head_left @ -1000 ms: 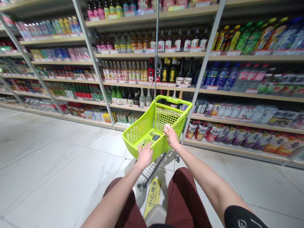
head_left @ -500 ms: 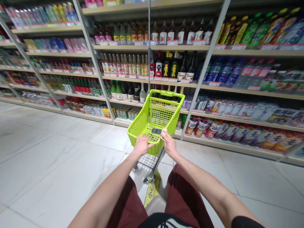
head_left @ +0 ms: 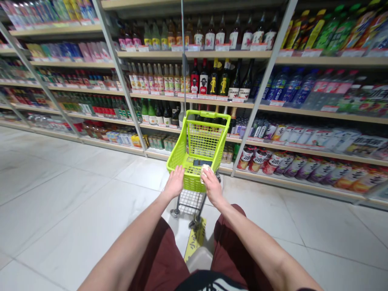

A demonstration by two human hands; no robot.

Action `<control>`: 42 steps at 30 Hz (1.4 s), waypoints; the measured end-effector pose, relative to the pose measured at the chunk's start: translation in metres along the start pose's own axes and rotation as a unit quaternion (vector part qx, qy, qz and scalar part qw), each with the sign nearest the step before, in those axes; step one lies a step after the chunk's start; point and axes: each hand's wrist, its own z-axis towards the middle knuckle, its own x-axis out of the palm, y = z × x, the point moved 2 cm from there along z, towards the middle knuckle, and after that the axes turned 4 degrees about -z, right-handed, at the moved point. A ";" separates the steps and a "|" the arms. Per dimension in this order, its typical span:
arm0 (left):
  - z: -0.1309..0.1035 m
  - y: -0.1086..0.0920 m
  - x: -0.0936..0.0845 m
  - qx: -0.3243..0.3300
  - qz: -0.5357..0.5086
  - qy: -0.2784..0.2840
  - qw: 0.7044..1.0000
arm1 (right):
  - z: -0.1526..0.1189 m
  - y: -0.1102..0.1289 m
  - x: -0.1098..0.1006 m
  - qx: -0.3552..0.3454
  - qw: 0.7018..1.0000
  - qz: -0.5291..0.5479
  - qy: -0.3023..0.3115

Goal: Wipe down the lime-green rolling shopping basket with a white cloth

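Observation:
A lime-green shopping cart (head_left: 174,157) with a plastic basket stands in front of me. My left hand (head_left: 175,182) is at the left of its near rim, fingers stretched out, seemingly touching the edge. My right hand (head_left: 211,184) is closed on a crumpled white cloth (head_left: 205,170), possibly a tissue, at the right of the same rim. Inside the basket lies a dark flat panel (head_left: 201,163) that I cannot identify. A thin grey pole (head_left: 183,32) rises behind the basket's left side.
Drink shelves (head_left: 194,97) with rows of bottles run behind the cart. Juice bottles (head_left: 281,163) line the bottom shelf on the right. A yellow floor sign (head_left: 194,242) lies under the cart, near a grey seat edge (head_left: 200,258) between my legs. The floor (head_left: 91,202) is pale tile.
The cart has turned so its near side faces me more squarely. Both my hands have shifted left; the left one has moved from inside the rim out to its edge.

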 end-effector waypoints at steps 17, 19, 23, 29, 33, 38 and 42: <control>0.011 0.003 -0.016 -0.046 -0.124 0.015 0.991 | 0.023 -0.002 0.011 0.149 0.987 0.066 0.006; 0.012 -0.005 -0.018 -0.094 -0.304 -0.036 0.947 | 0.027 0.017 0.023 0.186 0.973 0.130 -0.032; 0.007 -0.030 -0.017 -0.173 -0.604 -0.070 0.775 | 0.030 0.038 0.039 0.321 0.909 0.255 -0.076; -0.008 -0.045 -0.001 -0.270 -0.768 -0.060 0.578 | 0.013 0.053 0.018 0.131 0.986 0.083 0.062; -0.018 -0.043 0.004 -0.283 -0.757 -0.026 0.589 | -0.005 0.056 0.018 0.012 0.984 0.060 0.170; -0.035 -0.038 -0.005 -0.265 -0.758 0.069 0.592 | -0.016 0.037 0.032 0.031 0.981 0.057 0.181; -0.043 -0.010 -0.012 -0.326 -0.674 0.054 0.661 | 0.013 0.026 0.028 -0.036 0.989 0.035 0.141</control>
